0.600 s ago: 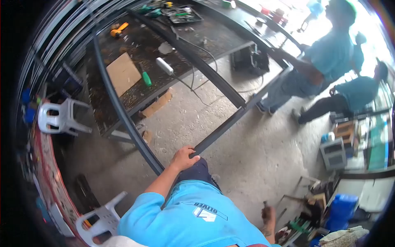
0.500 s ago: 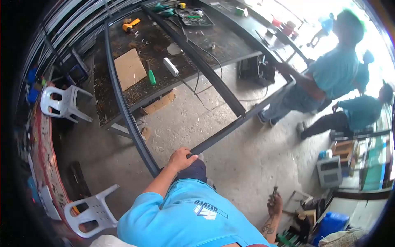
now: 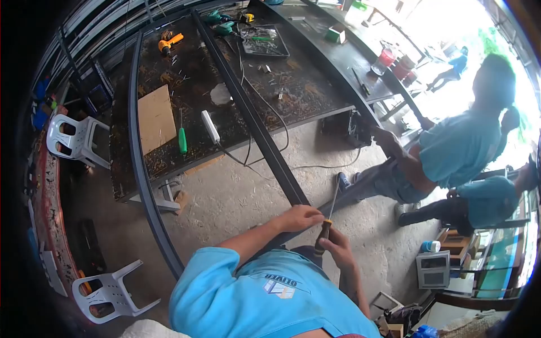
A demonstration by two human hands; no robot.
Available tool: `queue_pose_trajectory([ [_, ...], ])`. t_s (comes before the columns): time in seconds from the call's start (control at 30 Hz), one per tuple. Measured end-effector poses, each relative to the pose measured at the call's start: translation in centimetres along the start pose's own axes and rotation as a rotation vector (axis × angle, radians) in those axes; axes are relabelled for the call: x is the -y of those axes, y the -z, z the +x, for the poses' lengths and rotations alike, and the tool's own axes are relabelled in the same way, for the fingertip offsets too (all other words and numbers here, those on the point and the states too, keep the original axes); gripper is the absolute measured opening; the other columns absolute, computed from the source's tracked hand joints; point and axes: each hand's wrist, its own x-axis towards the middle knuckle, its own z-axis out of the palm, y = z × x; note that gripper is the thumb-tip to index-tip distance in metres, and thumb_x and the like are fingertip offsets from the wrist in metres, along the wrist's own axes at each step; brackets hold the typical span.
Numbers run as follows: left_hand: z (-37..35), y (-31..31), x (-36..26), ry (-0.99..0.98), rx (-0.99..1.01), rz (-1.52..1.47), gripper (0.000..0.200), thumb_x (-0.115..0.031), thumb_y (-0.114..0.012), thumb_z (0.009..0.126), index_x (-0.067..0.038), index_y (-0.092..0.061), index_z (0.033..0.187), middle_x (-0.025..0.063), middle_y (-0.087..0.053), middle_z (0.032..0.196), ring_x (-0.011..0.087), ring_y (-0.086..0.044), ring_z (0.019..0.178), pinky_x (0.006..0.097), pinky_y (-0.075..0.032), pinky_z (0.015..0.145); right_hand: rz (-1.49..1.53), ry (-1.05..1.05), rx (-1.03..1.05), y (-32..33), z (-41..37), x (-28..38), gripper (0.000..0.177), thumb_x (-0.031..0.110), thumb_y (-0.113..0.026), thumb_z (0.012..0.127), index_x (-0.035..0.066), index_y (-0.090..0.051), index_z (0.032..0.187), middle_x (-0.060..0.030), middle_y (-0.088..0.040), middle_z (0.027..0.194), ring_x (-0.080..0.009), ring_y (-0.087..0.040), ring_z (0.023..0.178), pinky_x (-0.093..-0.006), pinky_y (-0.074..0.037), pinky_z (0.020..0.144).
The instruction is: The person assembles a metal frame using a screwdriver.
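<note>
My left hand (image 3: 301, 218) is closed over the near bar of a dark metal frame (image 3: 265, 138), beside the lower end of its middle bar. In my right hand (image 3: 338, 248) is a screwdriver (image 3: 325, 234), held by its dark and yellow handle with the thin shaft pointing up. The screwdriver's collar is close to my left fingertips; whether they touch it I cannot tell. The frame's long bars extend over a dark worktable (image 3: 194, 73), and its near bar crosses in front of my waist.
On the worktable are an orange drill (image 3: 169, 43), cardboard (image 3: 157, 121), a green-handled tool (image 3: 182, 141), a white power strip (image 3: 210, 127) and a tray (image 3: 265, 42). A co-worker (image 3: 456, 141) stands at right; another person (image 3: 490, 203) sits behind. White chairs (image 3: 115, 293) stand at left.
My left hand has moved right along the near bar. My right hand has come up from the lower right with the screwdriver, beside my left hand. The view has shifted.
</note>
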Motion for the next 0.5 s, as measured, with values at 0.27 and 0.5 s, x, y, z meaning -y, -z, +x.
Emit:
queue_pose_trajectory([
  [0.27,17.3,3.9,4.9,0.02,-0.587,-0.26,0.031,-0.031,-0.053,0.095,-0.001,-0.057,0.101,0.0084,-0.066,0.085,0.0171,-0.063,0.08,0.0317,-0.05,0.072,-0.738,0.251,0.029,9.9,18.3,8.7,0.044,0.022,-0.075,0.08,-0.001,-0.062,0.116,-0.0113,-0.066,0.089,-0.0139,-0.063,0.073,-0.0274,-0.051,0.066],
  [0.5,32.4,21.8,10.4,0.017,-1.082,0.32,0.039,-0.046,-0.052,0.09,-0.008,-0.056,0.089,0.0125,-0.065,0.072,0.0371,-0.064,0.072,0.0449,-0.049,0.062,-0.925,0.604,0.104,14.6,42.7,20.9,0.03,0.012,-0.071,0.078,0.001,-0.065,0.105,-0.0124,-0.066,0.083,-0.0186,-0.065,0.071,-0.029,-0.051,0.064],
])
